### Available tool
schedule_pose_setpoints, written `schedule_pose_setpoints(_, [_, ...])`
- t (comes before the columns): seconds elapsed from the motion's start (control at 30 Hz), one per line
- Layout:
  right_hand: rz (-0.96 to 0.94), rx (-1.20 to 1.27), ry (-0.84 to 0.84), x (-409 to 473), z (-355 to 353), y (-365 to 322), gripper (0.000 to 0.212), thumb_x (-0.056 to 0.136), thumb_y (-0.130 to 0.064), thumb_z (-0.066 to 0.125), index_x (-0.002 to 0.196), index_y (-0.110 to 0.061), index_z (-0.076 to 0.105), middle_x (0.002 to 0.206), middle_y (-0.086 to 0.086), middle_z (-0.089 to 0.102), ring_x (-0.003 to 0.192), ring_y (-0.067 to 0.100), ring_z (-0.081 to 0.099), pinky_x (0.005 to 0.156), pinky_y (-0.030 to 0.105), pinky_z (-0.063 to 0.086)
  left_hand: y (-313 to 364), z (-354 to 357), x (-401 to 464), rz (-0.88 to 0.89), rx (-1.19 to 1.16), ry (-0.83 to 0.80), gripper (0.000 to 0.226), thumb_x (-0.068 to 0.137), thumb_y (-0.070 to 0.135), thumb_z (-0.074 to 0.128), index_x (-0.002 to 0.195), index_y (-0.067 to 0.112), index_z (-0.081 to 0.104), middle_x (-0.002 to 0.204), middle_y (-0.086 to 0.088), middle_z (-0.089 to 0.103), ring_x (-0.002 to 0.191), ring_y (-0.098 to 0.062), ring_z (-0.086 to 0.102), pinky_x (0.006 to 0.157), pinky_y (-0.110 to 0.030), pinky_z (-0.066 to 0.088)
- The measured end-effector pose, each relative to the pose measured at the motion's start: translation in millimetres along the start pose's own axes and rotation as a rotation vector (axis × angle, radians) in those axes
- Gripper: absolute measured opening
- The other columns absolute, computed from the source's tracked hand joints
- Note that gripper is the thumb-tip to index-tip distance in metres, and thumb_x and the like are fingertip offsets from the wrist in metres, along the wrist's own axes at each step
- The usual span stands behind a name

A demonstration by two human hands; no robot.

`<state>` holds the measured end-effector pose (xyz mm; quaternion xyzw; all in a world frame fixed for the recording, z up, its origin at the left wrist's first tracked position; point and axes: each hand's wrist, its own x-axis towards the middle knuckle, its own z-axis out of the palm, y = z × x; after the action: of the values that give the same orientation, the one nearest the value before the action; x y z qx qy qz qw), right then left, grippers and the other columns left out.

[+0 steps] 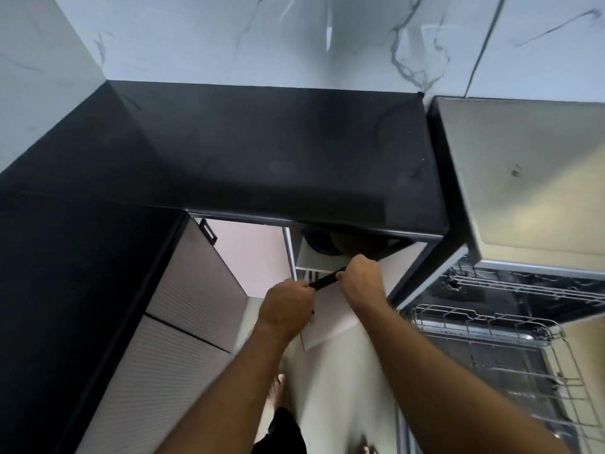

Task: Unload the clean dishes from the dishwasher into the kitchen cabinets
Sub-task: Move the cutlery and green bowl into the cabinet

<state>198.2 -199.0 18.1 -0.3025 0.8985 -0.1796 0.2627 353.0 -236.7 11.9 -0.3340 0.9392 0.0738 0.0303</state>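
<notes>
both hands clench one black drawer handle (324, 280): left hand (286, 306) at its near-left end, right hand (361, 276) at its far-right end; long axis runs between them. drawer (334, 309) open under the counter (262, 152); dark round dishes (327, 245) sit just beyond the right hand, kind unclear. dishwasher rack (484, 326) right of grip looks empty.
</notes>
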Motion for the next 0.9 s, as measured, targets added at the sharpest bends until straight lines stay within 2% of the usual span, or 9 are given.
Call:
schedule_pose_setpoints(0.07, [0.059, 0.020, 0.042, 10, 5, -16, 0.018, 0.093, -0.021, 0.067, 0.094, -0.004, 0.065, 0.099, 0.013, 0.069, 0.092, 0.029, 0.066, 0.064, 0.029, 0.043, -11, -9, 15, 0.080, 0.059, -0.059, 0.011, 0.082, 0.011, 0.063, 0.090, 0.010, 0.070, 0.091, -0.007, 0.067, 0.084, -0.027, 0.064, 0.062, -0.031, 0.046])
schedule_pose_setpoints(0.13, [0.114, 0.070, 0.082, 21, 11, -27, 0.017, 0.094, -0.020, 0.066, 0.092, -0.003, 0.065, 0.093, 0.012, 0.068, 0.083, 0.026, 0.062, 0.063, 0.028, 0.040, -22, -16, 30, 0.129, 0.129, -0.119, 0.018, 0.054, 0.007, 0.083, 0.065, 0.012, 0.069, 0.066, -0.005, 0.064, 0.058, -0.024, 0.063, 0.046, -0.025, 0.044])
schedule_pose_setpoints(0.27, [0.226, 0.316, 0.168, 33, 26, -31, 0.019, 0.094, -0.021, 0.064, 0.081, -0.009, 0.057, 0.074, 0.004, 0.058, 0.062, 0.014, 0.048, 0.051, 0.025, 0.034, -41, -5, 66, 0.116, 0.125, -0.011, 0.038, 0.025, 0.007, 0.094, 0.047, 0.014, 0.064, 0.048, -0.003, 0.055, 0.037, -0.019, 0.054, 0.034, -0.020, 0.040])
schedule_pose_setpoints(0.33, [0.322, 0.609, 0.244, 39, 37, -34, 0.005, 0.095, -0.013, 0.059, 0.094, -0.008, 0.060, 0.085, 0.007, 0.063, 0.069, 0.015, 0.056, 0.057, 0.024, 0.046, -41, -9, 78, 0.099, 0.093, -0.036, 0.035, 0.035, 0.009, 0.097, 0.056, 0.010, 0.070, 0.057, -0.009, 0.064, 0.048, -0.022, 0.064, 0.041, -0.024, 0.049])
schedule_pose_setpoints(0.4, [0.481, 1.123, 0.257, 49, 43, -40, 0.021, 0.095, 0.002, 0.053, 0.109, -0.009, 0.064, 0.093, 0.012, 0.066, 0.077, 0.020, 0.067, 0.072, 0.034, 0.060, -41, 1, 88, 0.030, 0.083, -0.066, 0.036, 0.063, 0.009, 0.090, 0.095, 0.002, 0.075, 0.099, -0.020, 0.072, 0.092, -0.032, 0.072, 0.069, -0.033, 0.059])
schedule_pose_setpoints(0.47, [0.600, 1.513, 0.212, 64, 43, -45, 0.020, 0.094, 0.010, 0.048, 0.100, -0.002, 0.063, 0.088, 0.016, 0.063, 0.070, 0.019, 0.068, 0.071, 0.034, 0.061, -44, 16, 92, -0.065, 0.056, -0.051, 0.062, 0.066, 0.010, 0.088, 0.121, -0.003, 0.065, 0.127, -0.025, 0.061, 0.119, -0.037, 0.060, 0.088, -0.038, 0.055])
schedule_pose_setpoints(0.6, [0.659, 1.555, 0.227, 78, 36, -61, 0.020, 0.096, 0.011, 0.042, 0.107, 0.003, 0.057, 0.094, 0.018, 0.066, 0.097, 0.030, 0.067, 0.094, 0.040, 0.055, -54, 51, 78, -0.092, 0.104, -0.014, 0.088, 0.090, 0.010, 0.065, 0.151, -0.008, 0.005, 0.158, -0.028, -0.002, 0.147, -0.041, 0.003, 0.116, -0.043, 0.003])
schedule_pose_setpoints(0.73, [0.645, 1.528, 0.133, 89, 47, -57, 0.018, 0.098, 0.009, 0.042, 0.106, 0.008, 0.057, 0.123, 0.024, 0.059, 0.122, 0.037, 0.056, 0.108, 0.044, 0.044, -45, 67, 75, -0.067, 0.025, -0.089, 0.094, 0.084, 0.018, 0.068, 0.153, -0.002, 0.008, 0.158, -0.026, -0.002, 0.148, -0.040, 0.008, 0.116, -0.043, 0.005])
schedule_pose_setpoints(0.9, [0.611, 1.760, 0.180, 92, 49, -74, 0.047, 0.094, 0.017, 0.042, 0.136, -0.001, 0.052, 0.133, 0.017, 0.058, 0.118, 0.028, 0.059, 0.103, 0.035, 0.048, -57, 61, 111, -0.012, 0.037, -0.078, 0.093, 0.092, 0.018, 0.060, 0.154, 0.001, -0.008, 0.162, -0.019, -0.004, 0.150, -0.033, 0.000, 0.115, -0.039, -0.008])
